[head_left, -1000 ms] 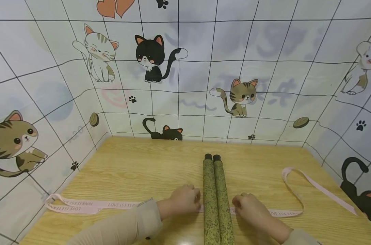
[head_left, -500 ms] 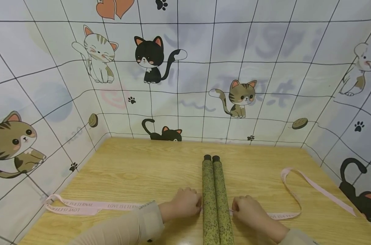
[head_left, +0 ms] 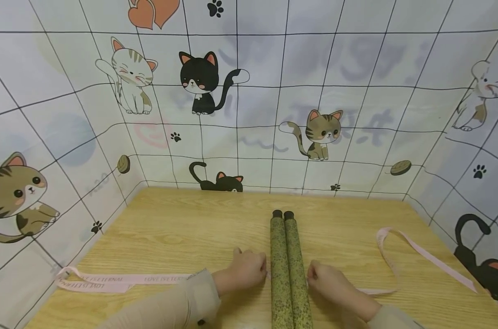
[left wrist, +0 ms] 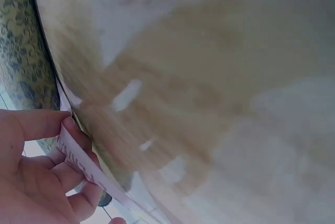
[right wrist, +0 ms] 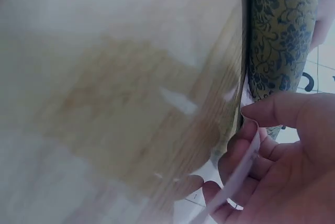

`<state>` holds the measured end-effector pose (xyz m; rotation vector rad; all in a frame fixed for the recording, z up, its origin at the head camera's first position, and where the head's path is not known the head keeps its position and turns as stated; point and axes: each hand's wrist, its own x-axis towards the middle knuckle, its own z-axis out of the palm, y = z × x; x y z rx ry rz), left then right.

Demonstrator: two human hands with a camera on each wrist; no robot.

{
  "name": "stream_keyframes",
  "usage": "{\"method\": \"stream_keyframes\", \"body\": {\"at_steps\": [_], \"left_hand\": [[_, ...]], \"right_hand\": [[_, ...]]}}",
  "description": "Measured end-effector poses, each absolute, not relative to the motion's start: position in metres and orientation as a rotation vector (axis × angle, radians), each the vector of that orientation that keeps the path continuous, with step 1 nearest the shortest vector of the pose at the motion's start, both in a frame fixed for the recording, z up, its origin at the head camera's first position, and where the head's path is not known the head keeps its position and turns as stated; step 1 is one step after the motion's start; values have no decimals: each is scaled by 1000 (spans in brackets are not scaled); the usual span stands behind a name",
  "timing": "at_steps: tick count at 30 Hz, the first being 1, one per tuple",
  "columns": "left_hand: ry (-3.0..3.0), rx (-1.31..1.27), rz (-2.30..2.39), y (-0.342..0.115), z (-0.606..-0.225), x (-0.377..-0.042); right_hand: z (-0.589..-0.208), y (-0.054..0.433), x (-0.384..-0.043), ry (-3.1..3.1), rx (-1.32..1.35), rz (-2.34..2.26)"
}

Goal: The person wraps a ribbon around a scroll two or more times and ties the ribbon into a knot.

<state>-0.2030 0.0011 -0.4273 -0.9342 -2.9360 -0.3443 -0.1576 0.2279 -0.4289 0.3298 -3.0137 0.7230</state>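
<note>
Cat-print walls (head_left: 257, 103) surround a wooden worktop (head_left: 191, 224), where two patterned rolls (head_left: 279, 269) lie side by side. Flanking them, apart, the left hand (head_left: 246, 270) and right hand (head_left: 326, 281) each pinch the pink ribbon (head_left: 158, 278) beside the rolls. Uneven pulling could drag it off-centre; lifting one side could spread the rolls; weak pinches could slip.
</note>
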Motion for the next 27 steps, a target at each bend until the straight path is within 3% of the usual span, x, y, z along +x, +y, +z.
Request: {"method": "stream_keyframes", "body": {"at_steps": [11, 27], "left_hand": [[-3026, -983, -399, -7, -422, -210], [-2707, -806, 413, -44, -394, -213]], "right_hand": [[-421, 242, -165, -3145, 359, 826], [-402, 282, -148, -2645, 428, 3]]}}
